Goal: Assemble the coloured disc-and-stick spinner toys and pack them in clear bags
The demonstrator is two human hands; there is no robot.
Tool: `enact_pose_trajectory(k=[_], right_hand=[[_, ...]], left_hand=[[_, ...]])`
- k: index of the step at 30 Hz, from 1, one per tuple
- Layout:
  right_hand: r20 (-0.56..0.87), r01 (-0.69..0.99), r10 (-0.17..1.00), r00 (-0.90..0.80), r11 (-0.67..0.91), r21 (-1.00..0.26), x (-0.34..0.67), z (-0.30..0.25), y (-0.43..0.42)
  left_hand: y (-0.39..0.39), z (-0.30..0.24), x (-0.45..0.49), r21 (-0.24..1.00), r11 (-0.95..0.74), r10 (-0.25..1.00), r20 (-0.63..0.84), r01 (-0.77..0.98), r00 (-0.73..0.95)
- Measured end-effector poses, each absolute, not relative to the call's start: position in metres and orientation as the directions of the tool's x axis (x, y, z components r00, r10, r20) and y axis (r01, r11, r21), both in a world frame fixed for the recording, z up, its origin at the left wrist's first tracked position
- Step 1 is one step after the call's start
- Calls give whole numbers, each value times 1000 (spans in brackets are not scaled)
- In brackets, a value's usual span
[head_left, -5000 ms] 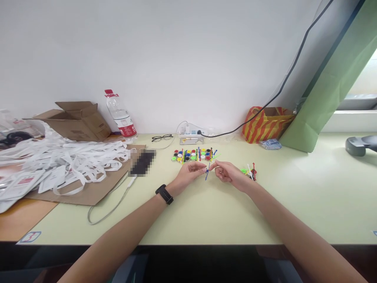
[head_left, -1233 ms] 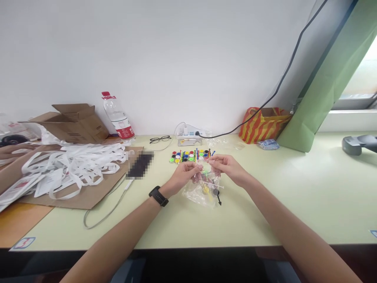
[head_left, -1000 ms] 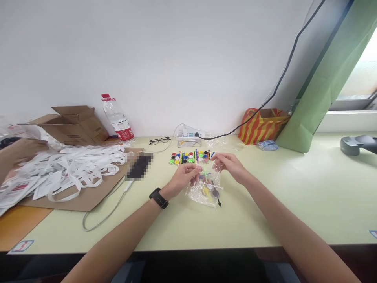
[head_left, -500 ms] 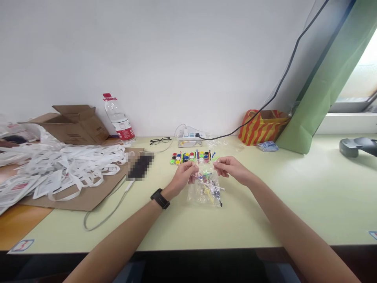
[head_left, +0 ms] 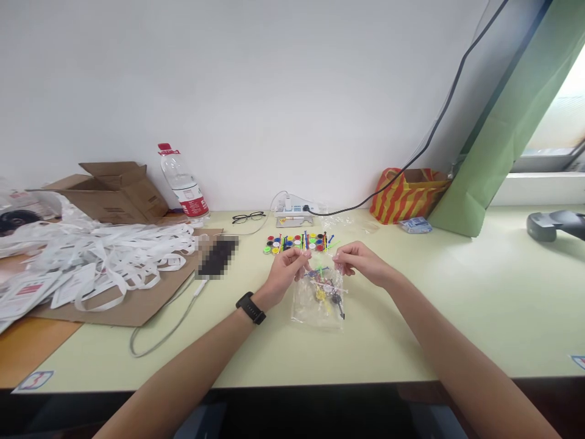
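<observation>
A clear plastic bag [head_left: 307,312] hangs just over the table between my hands. Through its film show several small coloured plastic pieces, yellow, blue, green, red and black. My left hand [head_left: 284,274], with a black watch on the wrist, pinches the bag's upper left edge. At the upper right edge, my right hand [head_left: 361,263] has its thumb and fingers closed on the film. Just beyond the hands lie rows of small coloured discs [head_left: 297,239] and thin sticks [head_left: 331,239], partly covered by my fingers.
White straps [head_left: 119,250] and packets lie on cardboard at left, beside a phone [head_left: 218,257] with a cable. Behind stand a cardboard box [head_left: 114,195], a bottle [head_left: 187,192], glasses [head_left: 248,217] and a power strip [head_left: 292,207]. A striped bag [head_left: 402,198] and a scanner [head_left: 555,227] are at right.
The clear bag now hangs flatter and more spread out, its lower edge slightly lower. My left hand has shifted slightly right; the right hand stays nearly in place.
</observation>
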State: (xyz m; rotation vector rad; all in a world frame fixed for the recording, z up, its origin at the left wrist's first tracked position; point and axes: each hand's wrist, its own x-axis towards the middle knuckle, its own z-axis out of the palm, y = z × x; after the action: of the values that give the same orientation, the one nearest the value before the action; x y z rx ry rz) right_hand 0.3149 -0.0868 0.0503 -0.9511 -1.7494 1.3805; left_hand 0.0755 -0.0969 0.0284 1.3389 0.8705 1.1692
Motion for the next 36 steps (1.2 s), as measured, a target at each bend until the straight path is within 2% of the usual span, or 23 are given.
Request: enact_pose_trajectory(k=[5,10,12,16,20,22,29,34,36], right_hand=[[111,102,905,-411,166,-981,315,50,-85],[94,48,899,-428,126,-991,312,47,-86],[83,35,896,-436,109,-993,309,46,-87],[73,-2,878,-472,82,-997,306,48,-91],[75,-42,854,-514,63,-997,301,51,-97],[76,-32,851,-520,70,-997,298,52,-99],[75,36,825,-561,115,-993,292,49,-99],[123,-24,926,-357,122,-992,303,50,-91],[122,-37,930,-346,116,-993,309,53,-89]], left_hand=[[-93,31,71,985,-93,981,116,-147,153],[-97,35,72,989,-69,943,107,-128,314],[-99,35,73,991,-112,940,129,-71,317],[-101,38,74,967,-254,947,249,-2,204],[-101,37,73,971,-240,905,226,-6,361],[-101,35,74,975,-222,902,216,-28,374],[-92,32,70,964,-235,967,244,-123,68],[-86,36,61,935,-268,963,254,-233,-88],[-84,37,60,914,-263,965,248,-308,-87]])
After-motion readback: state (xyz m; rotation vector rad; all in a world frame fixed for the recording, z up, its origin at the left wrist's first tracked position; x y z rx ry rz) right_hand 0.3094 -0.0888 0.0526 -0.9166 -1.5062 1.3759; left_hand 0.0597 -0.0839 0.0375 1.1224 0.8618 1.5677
